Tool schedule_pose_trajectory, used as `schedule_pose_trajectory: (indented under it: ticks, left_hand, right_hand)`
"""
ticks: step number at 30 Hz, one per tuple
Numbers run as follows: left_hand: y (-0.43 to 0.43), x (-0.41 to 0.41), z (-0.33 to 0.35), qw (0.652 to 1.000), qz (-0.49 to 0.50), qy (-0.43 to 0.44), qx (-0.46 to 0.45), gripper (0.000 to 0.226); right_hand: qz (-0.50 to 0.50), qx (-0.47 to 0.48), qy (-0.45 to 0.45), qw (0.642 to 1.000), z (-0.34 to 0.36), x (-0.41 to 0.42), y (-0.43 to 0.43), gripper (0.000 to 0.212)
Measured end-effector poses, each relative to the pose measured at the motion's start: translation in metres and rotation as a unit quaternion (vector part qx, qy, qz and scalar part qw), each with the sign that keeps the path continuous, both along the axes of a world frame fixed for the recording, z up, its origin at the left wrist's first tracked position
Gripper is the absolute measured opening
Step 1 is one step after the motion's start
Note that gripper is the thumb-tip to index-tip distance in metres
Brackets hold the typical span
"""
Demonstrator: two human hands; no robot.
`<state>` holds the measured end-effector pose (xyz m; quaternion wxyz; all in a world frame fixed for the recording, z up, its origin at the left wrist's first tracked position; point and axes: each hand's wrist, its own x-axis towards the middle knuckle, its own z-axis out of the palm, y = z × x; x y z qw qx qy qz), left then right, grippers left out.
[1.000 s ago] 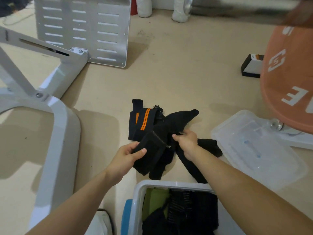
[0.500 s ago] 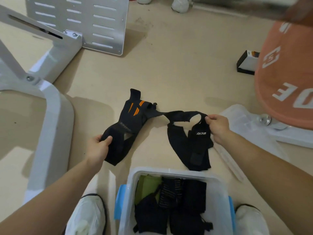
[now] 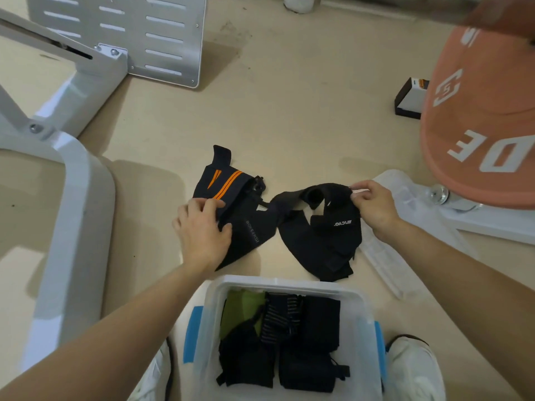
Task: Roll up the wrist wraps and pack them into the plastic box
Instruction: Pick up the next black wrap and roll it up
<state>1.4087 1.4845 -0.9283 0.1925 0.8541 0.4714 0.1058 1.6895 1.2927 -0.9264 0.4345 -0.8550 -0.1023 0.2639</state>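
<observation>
While left hand (image 3: 202, 230) and right hand (image 3: 375, 205) grip the wrist wraps (image 3: 318, 235), plastic box (image 3: 278, 281) and lid (image 3: 385, 261) lie close by.

gym, white machine frame (image 3: 72, 227), orange pad (image 3: 477, 117)

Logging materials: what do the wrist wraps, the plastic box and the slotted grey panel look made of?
The wrist wraps: matte black fabric, likely woven elastic; limp, creased, one with orange stripes. The plastic box: translucent, slightly glossy plastic; contents show through its walls. The slotted panel: probably painted sheet metal, given its thin flat edge, punched slots and screws.
</observation>
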Motion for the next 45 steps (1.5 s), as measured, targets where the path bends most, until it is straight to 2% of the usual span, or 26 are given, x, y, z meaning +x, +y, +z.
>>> schedule_pose_trajectory:
  ticks: [2, 4, 6, 7, 10, 13, 16, 18, 21, 25, 27, 29, 31, 33, 35, 37, 39, 41, 44, 45]
  left_hand:
    - [-0.012, 0.013, 0.0, 0.997, -0.071, -0.034, -0.006, 0.031]
    - [-0.025, 0.03, -0.004, 0.979, -0.164, -0.046, -0.11, 0.023]
    - [-0.038, 0.05, -0.011, 0.949, -0.246, 0.019, -0.195, 0.025]
    - [-0.043, 0.06, -0.017, 0.937, -0.278, 0.062, -0.204, 0.033]
    - [-0.051, 0.088, -0.034, 0.922, -0.321, 0.138, -0.168, 0.054]
    - [-0.048, 0.106, -0.05, 0.911, -0.337, 0.208, -0.118, 0.072]
    - [-0.044, 0.113, -0.059, 0.89, -0.354, 0.278, -0.077, 0.084]
    - [-0.042, 0.114, -0.064, 0.885, -0.358, 0.292, -0.06, 0.086]
    - [-0.043, 0.114, -0.07, 0.916, -0.322, 0.233, -0.062, 0.073]
    - [-0.046, 0.106, -0.075, 0.927, -0.335, 0.154, -0.071, 0.031]
    - [-0.043, 0.104, -0.068, 0.923, -0.345, 0.123, -0.12, 0.024]
    - [-0.039, 0.102, -0.054, 0.922, -0.323, 0.064, -0.203, 0.017]
    - [-0.034, 0.099, -0.033, 0.915, -0.246, -0.028, -0.318, 0.013]
    - [-0.028, 0.099, -0.006, 0.892, -0.163, -0.11, -0.407, 0.017]
    - [-0.018, 0.104, 0.019, 0.867, -0.065, -0.17, -0.465, 0.025]
    - [-0.008, 0.109, 0.046, 0.838, 0.037, -0.211, -0.501, 0.028]
    - [0.002, 0.113, 0.073, 0.823, 0.083, -0.235, -0.51, 0.021]
    - [0.01, 0.116, 0.104, 0.821, 0.081, -0.27, -0.497, 0.01]
    - [0.022, 0.119, 0.153, 0.813, 0.066, -0.384, -0.432, 0.008]
    - [0.026, 0.116, 0.167, 0.812, 0.074, -0.421, -0.397, 0.014]
  right_hand:
    - [0.034, -0.012, 0.045, 0.998, -0.001, -0.005, -0.006, 0.03]
    - [0.079, -0.048, 0.067, 0.993, -0.002, -0.014, -0.015, 0.054]
    - [0.129, -0.091, 0.054, 0.986, -0.009, -0.03, -0.027, 0.069]
    - [0.151, -0.115, 0.035, 0.981, -0.015, -0.039, -0.033, 0.069]
    - [0.159, -0.159, -0.006, 0.974, -0.037, -0.055, -0.048, 0.043]
    - [0.108, -0.138, -0.036, 0.984, -0.043, -0.049, -0.053, 0.012]
    - [0.032, -0.09, -0.097, 0.991, -0.029, -0.022, -0.046, 0.008]
    - [0.004, -0.065, -0.116, 0.991, -0.016, 0.0, -0.038, 0.008]
    - [-0.008, -0.071, -0.139, 0.988, -0.007, 0.027, -0.03, 0.015]
    - [-0.013, -0.08, -0.148, 0.986, -0.002, 0.047, -0.026, 0.018]
    - [-0.026, -0.067, -0.114, 0.991, -0.003, 0.053, -0.029, 0.014]
    - [-0.04, -0.021, -0.035, 0.998, -0.002, 0.053, -0.034, 0.018]
    - [-0.031, 0.025, 0.035, 0.999, 0.004, 0.048, -0.039, 0.032]
    - [-0.008, 0.051, 0.073, 0.996, 0.012, 0.041, -0.038, 0.046]
    - [0.003, 0.073, 0.092, 0.993, 0.027, 0.033, -0.034, 0.045]
    - [0.01, 0.077, 0.061, 0.995, 0.044, 0.029, -0.026, 0.033]
    - [0.024, 0.074, 0.014, 0.997, 0.063, 0.024, -0.019, 0.02]
    - [0.045, 0.055, -0.035, 0.997, 0.083, 0.017, -0.012, 0.015]
    - [0.073, 0.035, -0.072, 0.994, 0.109, 0.006, -0.006, 0.014]
    - [0.079, 0.038, -0.074, 0.993, 0.115, 0.002, -0.005, 0.013]
